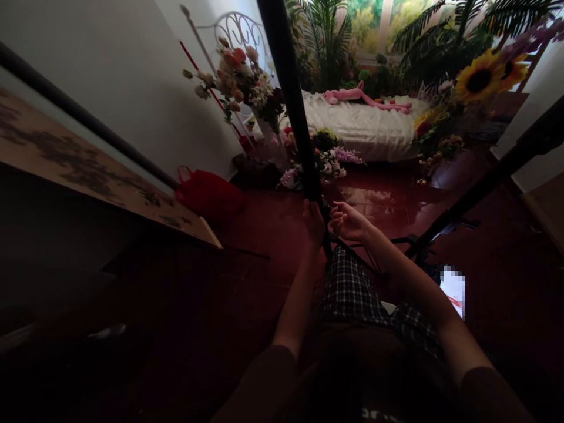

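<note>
Head view: our left hand [314,224] is gripping the stand pole [293,88], maybe steadying it; our right hand [350,223] is curling near, hold unclear.

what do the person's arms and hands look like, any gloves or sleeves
The left hand and right hand are human hands with no gloves showing. The forearms are uncovered, and short, dark, plain-looking sleeves end near the elbows. No cables or markings show on the arms; the light is too dim to tell the sleeves' exact colour.
</note>
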The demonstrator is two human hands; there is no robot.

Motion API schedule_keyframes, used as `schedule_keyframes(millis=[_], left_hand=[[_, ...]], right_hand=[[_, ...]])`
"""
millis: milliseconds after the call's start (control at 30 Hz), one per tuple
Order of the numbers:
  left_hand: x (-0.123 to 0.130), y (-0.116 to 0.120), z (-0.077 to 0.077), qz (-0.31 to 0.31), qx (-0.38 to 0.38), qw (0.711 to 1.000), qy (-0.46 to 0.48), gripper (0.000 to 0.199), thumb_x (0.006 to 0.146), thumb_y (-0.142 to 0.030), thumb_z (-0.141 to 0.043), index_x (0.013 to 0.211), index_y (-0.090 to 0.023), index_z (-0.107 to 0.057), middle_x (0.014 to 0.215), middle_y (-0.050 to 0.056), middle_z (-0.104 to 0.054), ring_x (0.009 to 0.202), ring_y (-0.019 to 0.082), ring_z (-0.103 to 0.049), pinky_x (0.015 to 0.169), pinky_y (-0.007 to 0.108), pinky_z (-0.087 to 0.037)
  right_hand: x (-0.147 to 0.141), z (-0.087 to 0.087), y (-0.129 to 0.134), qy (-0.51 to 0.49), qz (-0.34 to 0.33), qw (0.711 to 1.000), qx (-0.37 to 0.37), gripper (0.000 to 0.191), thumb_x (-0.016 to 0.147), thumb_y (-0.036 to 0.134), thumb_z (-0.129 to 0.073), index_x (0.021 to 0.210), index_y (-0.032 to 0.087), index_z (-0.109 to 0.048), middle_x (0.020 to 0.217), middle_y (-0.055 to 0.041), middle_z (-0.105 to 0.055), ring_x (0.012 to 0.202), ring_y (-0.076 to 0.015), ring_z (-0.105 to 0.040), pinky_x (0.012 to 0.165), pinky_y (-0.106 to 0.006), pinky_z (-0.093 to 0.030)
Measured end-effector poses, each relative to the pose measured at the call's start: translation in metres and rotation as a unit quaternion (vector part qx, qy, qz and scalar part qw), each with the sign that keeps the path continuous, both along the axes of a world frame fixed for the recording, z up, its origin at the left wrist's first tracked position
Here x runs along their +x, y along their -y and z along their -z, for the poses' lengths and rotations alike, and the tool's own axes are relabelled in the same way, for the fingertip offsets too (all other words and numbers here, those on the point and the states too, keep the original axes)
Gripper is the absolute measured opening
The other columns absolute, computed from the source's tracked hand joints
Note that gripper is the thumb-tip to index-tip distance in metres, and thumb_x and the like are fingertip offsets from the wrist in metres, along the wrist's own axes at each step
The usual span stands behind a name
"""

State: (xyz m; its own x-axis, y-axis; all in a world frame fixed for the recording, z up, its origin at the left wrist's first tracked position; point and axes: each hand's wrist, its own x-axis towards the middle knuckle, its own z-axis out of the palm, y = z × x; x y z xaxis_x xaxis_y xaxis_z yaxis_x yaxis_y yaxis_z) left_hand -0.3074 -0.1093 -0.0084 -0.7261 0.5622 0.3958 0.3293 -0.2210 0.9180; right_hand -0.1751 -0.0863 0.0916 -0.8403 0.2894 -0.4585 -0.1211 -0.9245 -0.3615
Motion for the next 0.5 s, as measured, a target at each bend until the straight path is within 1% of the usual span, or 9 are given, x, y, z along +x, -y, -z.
schedule_keyframes(millis=[100,167,233,267,300,367,400,433,500], left_hand=[[0.003,0.003,-0.005,-0.021,0.001,0.999,-0.027,0.052,0.089,-0.065,-0.042,0.099,-0.017,-0.059,0.093,0.009,-0.067,0.086,0.018,-0.065,0.078,0.030,-0.050],[0.005,0.005,-0.008,-0.016,-0.002,0.999,-0.035,0.056,0.087,-0.068,-0.043,0.101,-0.017,-0.060,0.094,0.008,-0.068,0.086,0.017,-0.066,0.077,0.029,-0.051],[0.006,0.006,-0.010,-0.008,-0.001,0.999,-0.036,0.058,0.087,-0.069,-0.042,0.103,-0.017,-0.060,0.095,0.009,-0.069,0.086,0.017,-0.066,0.077,0.028,-0.052],[0.006,0.007,-0.011,-0.003,0.001,0.999,-0.035,0.058,0.087,-0.069,-0.042,0.104,-0.017,-0.060,0.095,0.009,-0.069,0.085,0.017,-0.066,0.076,0.028,-0.052],[0.006,0.007,-0.011,0.003,0.003,0.999,-0.034,0.058,0.088,-0.069,-0.042,0.104,-0.016,-0.061,0.095,0.010,-0.069,0.084,0.017,-0.067,0.075,0.028,-0.052],[0.007,0.008,-0.013,0.009,0.008,0.999,-0.031,0.057,0.088,-0.068,-0.042,0.105,-0.016,-0.061,0.092,0.009,-0.069,0.080,0.016,-0.067,0.073,0.027,-0.052],[0.007,0.008,-0.013,0.009,0.011,0.999,-0.030,0.056,0.089,-0.067,-0.043,0.105,-0.017,-0.061,0.092,0.009,-0.069,0.079,0.016,-0.067,0.072,0.027,-0.051],[0.008,0.008,-0.013,0.008,0.013,0.999,-0.030,0.056,0.089,-0.067,-0.043,0.105,-0.017,-0.061,0.091,0.008,-0.069,0.078,0.015,-0.066,0.072,0.027,-0.051],[0.008,0.008,-0.013,0.007,0.018,0.999,-0.028,0.055,0.088,-0.066,-0.045,0.104,-0.017,-0.062,0.091,0.008,-0.069,0.076,0.015,-0.066,0.072,0.027,-0.051]], right_hand=[[-0.002,0.001,0.000,0.010,-0.017,0.998,0.066,0.038,0.101,0.032,-0.038,0.066,0.020,-0.042,0.048,0.0085,-0.037,0.039,-0.0035,-0.034,0.038,-0.010,-0.035],[-0.004,0.007,0.001,0.052,-0.026,0.984,0.167,0.034,0.099,0.030,-0.041,0.067,0.020,-0.043,0.050,0.0074,-0.041,0.040,-0.0043,-0.036,0.039,-0.012,-0.036],[-0.003,0.016,0.004,0.133,-0.011,0.936,0.326,0.028,0.098,0.029,-0.044,0.072,0.020,-0.048,0.054,0.0052,-0.047,0.043,-0.0062,-0.042,0.043,-0.015,-0.039],[-0.001,0.021,0.006,0.182,0.005,0.888,0.423,0.023,0.097,0.029,-0.047,0.076,0.020,-0.051,0.058,0.0037,-0.052,0.046,-0.0078,-0.047,0.045,-0.016,-0.040],[0.002,0.026,0.007,0.229,0.024,0.822,0.521,0.017,0.095,0.029,-0.051,0.081,0.021,-0.054,0.063,0.0018,-0.057,0.051,-0.0099,-0.053,0.048,-0.018,-0.041],[0.009,0.034,0.007,0.297,0.052,0.664,0.684,0.005,0.093,0.028,-0.057,0.093,0.024,-0.059,0.079,-0.0021,-0.066,0.066,-0.0150,-0.062,0.056,-0.021,-0.043],[0.013,0.035,0.007,0.318,0.063,0.595,0.735,0.007,0.093,0.027,-0.056,0.098,0.025,-0.061,0.088,-0.0037,-0.068,0.074,-0.0174,-0.064,0.060,-0.023,-0.045],[0.016,0.035,0.006,0.330,0.072,0.544,0.768,0.012,0.094,0.026,-0.053,0.103,0.026,-0.062,0.095,-0.0050,-0.069,0.081,-0.0190,-0.065,0.064,-0.024,-0.046],[0.019,0.032,0.004,0.335,0.100,0.496,0.795,0.021,0.096,0.025,-0.046,0.111,0.024,-0.061,0.103,-0.0071,-0.069,0.088,-0.0201,-0.066,0.071,-0.028,-0.049]])
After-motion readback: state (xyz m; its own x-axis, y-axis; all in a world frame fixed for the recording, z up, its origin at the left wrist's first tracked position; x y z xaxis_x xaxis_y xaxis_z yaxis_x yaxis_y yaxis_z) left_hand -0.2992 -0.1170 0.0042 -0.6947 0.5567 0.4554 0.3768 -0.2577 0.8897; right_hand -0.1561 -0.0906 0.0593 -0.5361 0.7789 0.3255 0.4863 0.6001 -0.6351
